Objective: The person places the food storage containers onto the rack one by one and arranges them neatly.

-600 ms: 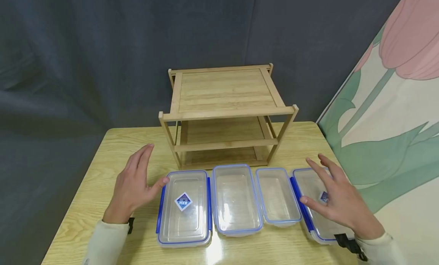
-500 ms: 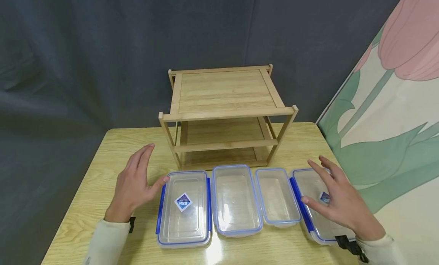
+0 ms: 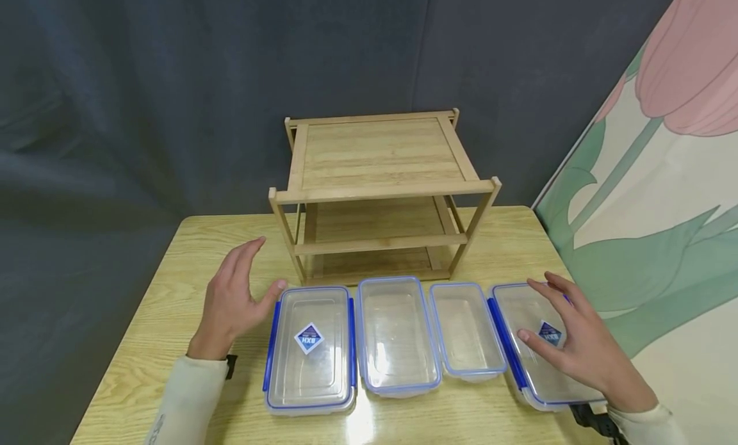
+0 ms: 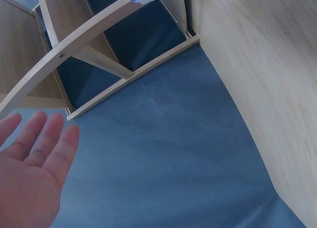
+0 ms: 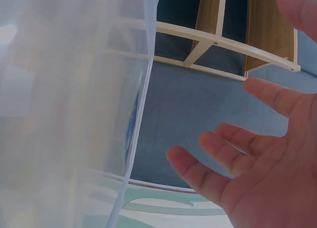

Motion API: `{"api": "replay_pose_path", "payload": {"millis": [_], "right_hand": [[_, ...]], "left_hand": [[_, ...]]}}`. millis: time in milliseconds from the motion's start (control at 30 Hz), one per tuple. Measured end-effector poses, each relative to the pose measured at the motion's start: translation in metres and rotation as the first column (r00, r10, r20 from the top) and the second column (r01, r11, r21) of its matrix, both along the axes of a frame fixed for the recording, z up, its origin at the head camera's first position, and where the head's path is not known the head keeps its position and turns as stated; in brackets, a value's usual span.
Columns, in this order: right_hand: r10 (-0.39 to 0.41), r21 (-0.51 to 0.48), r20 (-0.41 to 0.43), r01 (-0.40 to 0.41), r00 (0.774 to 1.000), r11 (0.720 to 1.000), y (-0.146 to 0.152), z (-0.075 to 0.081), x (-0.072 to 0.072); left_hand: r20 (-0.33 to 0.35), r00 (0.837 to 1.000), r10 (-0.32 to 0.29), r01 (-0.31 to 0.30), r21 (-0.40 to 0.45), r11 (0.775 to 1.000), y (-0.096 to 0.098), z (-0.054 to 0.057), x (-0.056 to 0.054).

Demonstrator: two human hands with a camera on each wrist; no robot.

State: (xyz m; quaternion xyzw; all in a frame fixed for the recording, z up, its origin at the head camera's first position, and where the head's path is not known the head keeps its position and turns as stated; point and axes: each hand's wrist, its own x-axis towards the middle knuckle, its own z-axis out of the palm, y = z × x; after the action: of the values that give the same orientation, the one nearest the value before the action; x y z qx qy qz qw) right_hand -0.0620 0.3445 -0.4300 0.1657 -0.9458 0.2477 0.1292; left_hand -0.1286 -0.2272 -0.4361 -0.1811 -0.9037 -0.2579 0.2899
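Observation:
My left hand (image 3: 230, 301) hovers with spread, relaxed fingers by the left edge of a lidded plastic food container (image 3: 311, 381), its thumb tip overlapping the top left corner in the head view. That container has blue side clips and a diamond label. Over the far right lidded container (image 3: 553, 381), also blue-clipped and labelled, is my right hand (image 3: 585, 342), fingers loosely extended and holding nothing. Between them stand two clear containers with blue rims, a larger one (image 3: 398, 336) and a smaller one (image 3: 467, 330). In both wrist views the palms are bare.
A wooden three-tier shelf (image 3: 380, 192) stands behind the containers on the wood-grain table (image 3: 155, 304). A dark curtain (image 3: 173, 99) hangs behind it. At the right is a cloth with a tulip print (image 3: 646, 253).
My left hand has shifted slightly to the right. The right hand has moved a little right and down, uncovering more of the far right container's label. The containers stay in place.

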Motion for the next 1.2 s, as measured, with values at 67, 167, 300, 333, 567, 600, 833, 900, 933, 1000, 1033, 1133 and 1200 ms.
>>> {"api": "replay_pose_path", "payload": {"millis": [67,167,300,333,567,600,833,900,933,1000,1033,1133,1200], "right_hand": [[0.001,-0.005,-0.015,-0.001,1.0,1.0,0.002,-0.002,0.0],[-0.003,0.003,-0.031,0.003,1.0,1.0,0.004,-0.005,0.001],[-0.008,0.026,-0.038,0.009,0.999,1.0,0.008,-0.008,0.004],[-0.009,0.029,-0.039,0.01,0.999,1.0,0.009,-0.008,0.004],[-0.027,0.067,-0.056,0.03,0.998,0.997,0.017,-0.015,0.008],[-0.031,0.071,-0.061,0.036,0.998,0.997,0.018,-0.016,0.008],[-0.072,0.042,-0.027,0.073,0.997,0.996,0.024,-0.026,0.01],[-0.087,0.04,-0.008,0.087,0.996,0.995,0.024,-0.028,0.01],[-0.097,0.049,0.002,0.096,0.995,0.994,0.025,-0.029,0.01],[-0.113,0.062,0.017,0.112,0.993,0.992,0.026,-0.032,0.009],[-0.12,0.065,0.023,0.118,0.993,0.991,0.027,-0.034,0.009],[-0.133,0.076,0.034,0.13,0.991,0.989,0.03,-0.038,0.008],[-0.136,0.069,0.032,0.133,0.99,0.989,0.031,-0.039,0.007]], "left_hand": [[-0.022,1.0,-0.008,0.009,0.018,1.0,0.001,0.0,-0.002],[-0.043,0.999,-0.026,0.028,0.042,0.999,0.003,-0.002,-0.007],[-0.027,0.998,-0.056,0.059,0.104,0.993,0.005,-0.006,-0.012],[-0.017,0.998,-0.061,0.063,0.127,0.99,0.006,-0.007,-0.012],[0.03,0.993,-0.115,0.101,0.294,0.95,0.01,-0.011,-0.018],[0.03,0.992,-0.126,0.111,0.311,0.944,0.01,-0.011,-0.019],[0.051,0.983,-0.176,0.147,0.357,0.922,0.017,-0.011,-0.029],[0.058,0.982,-0.181,0.148,0.363,0.92,0.018,-0.01,-0.031],[0.061,0.981,-0.183,0.148,0.368,0.918,0.019,-0.01,-0.032],[0.064,0.98,-0.187,0.15,0.376,0.914,0.021,-0.01,-0.034],[0.065,0.979,-0.191,0.152,0.383,0.911,0.021,-0.011,-0.036],[0.074,0.976,-0.207,0.159,0.407,0.899,0.023,-0.011,-0.038],[0.082,0.973,-0.214,0.16,0.425,0.891,0.024,-0.011,-0.039]]}}
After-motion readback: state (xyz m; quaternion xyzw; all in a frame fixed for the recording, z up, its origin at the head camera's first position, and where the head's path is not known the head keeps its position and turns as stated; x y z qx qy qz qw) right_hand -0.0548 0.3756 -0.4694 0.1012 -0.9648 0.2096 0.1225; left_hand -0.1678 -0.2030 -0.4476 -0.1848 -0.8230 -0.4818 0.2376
